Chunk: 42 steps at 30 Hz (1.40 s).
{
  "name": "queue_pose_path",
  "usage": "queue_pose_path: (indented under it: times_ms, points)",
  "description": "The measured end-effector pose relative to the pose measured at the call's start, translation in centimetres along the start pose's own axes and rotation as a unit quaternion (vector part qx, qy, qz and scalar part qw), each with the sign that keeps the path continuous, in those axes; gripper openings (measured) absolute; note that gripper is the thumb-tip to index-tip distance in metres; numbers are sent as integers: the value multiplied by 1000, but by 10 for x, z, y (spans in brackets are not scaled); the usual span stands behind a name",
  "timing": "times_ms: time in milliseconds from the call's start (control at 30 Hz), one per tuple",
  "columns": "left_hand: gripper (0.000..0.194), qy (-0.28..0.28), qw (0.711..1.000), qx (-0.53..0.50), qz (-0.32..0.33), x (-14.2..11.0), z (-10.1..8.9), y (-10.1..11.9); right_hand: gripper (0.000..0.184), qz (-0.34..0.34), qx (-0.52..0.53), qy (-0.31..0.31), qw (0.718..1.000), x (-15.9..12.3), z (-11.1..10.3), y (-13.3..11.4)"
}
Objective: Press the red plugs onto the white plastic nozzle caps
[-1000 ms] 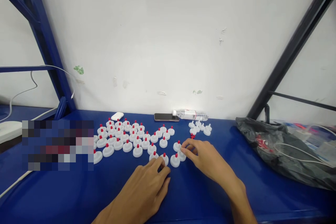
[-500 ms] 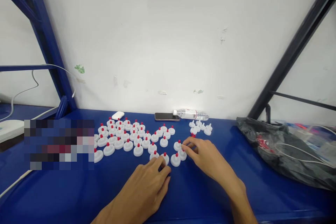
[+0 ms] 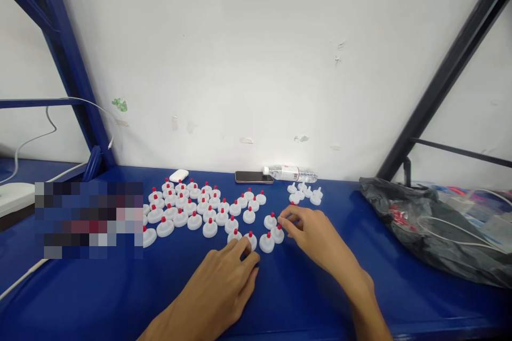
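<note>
My left hand (image 3: 222, 279) rests low over the blue table, fingers loosely bent and apart. Its fingertips touch or almost touch two white nozzle caps with red tips, a left one (image 3: 234, 234) and a right one (image 3: 250, 240), partly hiding both. My right hand (image 3: 308, 232) is pinched at thumb and forefinger; anything between them is too small or hidden to make out. Those fingertips are just right of a red-tipped nozzle cap (image 3: 278, 234), with another cap (image 3: 266, 243) in front and one (image 3: 271, 220) behind. Red bits (image 3: 294, 203) show behind the right hand.
Many red-tipped nozzle caps (image 3: 180, 218) stand clustered at left. White caps without red tips (image 3: 316, 199) lie behind my right hand. Along the wall are a phone (image 3: 252, 177), a water bottle (image 3: 290, 173) and a white case (image 3: 178, 176). A black plastic bag (image 3: 440, 256) lies at right.
My right fingertips have drawn slightly right, away from the red tip of the nearest cap. The left hand stays in place; the whole view shifts slightly.
</note>
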<state>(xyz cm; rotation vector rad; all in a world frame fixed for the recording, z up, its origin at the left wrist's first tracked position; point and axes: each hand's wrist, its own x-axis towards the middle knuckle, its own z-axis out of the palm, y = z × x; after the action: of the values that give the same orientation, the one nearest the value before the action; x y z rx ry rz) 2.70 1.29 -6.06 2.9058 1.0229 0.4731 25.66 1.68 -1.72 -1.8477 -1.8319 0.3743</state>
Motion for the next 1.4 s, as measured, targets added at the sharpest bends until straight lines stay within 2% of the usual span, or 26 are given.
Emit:
queue_pose_path:
  times_ms: [133,267,333,433,533,600,733,833,933,1000,1033,1100,1233,1300,1400]
  points:
    - [21,-11,1000,3,-11,0,-4,1,25,0,19,65,998,3,-9,17]
    - [19,-23,1000,-3,-19,0,-7,3,19,47,-79,149,985,17,-22,57]
    - [20,-27,999,-1,-21,-1,-5,3,19,69,-133,152,977,26,-27,75]
    - [23,-28,999,8,-18,0,0,1,32,92,-195,120,969,38,-33,94]
    - [26,-28,1000,7,-9,1,5,-2,39,107,-205,105,967,43,-33,101]
    - [27,-28,1000,8,-4,2,7,-3,36,115,-197,108,968,43,-32,100]
    - [27,-20,1000,18,0,3,9,-3,19,118,-178,114,970,39,-33,92]
    - [28,-8,1000,15,2,1,9,-4,16,113,-161,112,974,31,-39,87]
    - [29,4,1000,8,9,0,8,-5,20,88,-20,113,989,17,-50,82]
    - [33,25,1000,3,5,-1,6,-4,27,77,121,119,982,5,-55,74]
    - [37,41,999,1,-1,-1,5,-4,31,71,159,115,978,-1,-55,66]
    - [44,78,997,-2,-17,-2,3,-3,33,45,194,73,977,-12,-52,46]
    - [48,148,989,0,7,-4,0,-4,23,-45,239,-76,967,-26,-34,-4]
    - [47,182,983,5,37,-6,-1,-4,15,-73,247,-95,962,-30,-23,-24]
    - [33,205,977,-6,56,-7,-3,-3,11,-86,252,-91,960,-33,-14,-41]
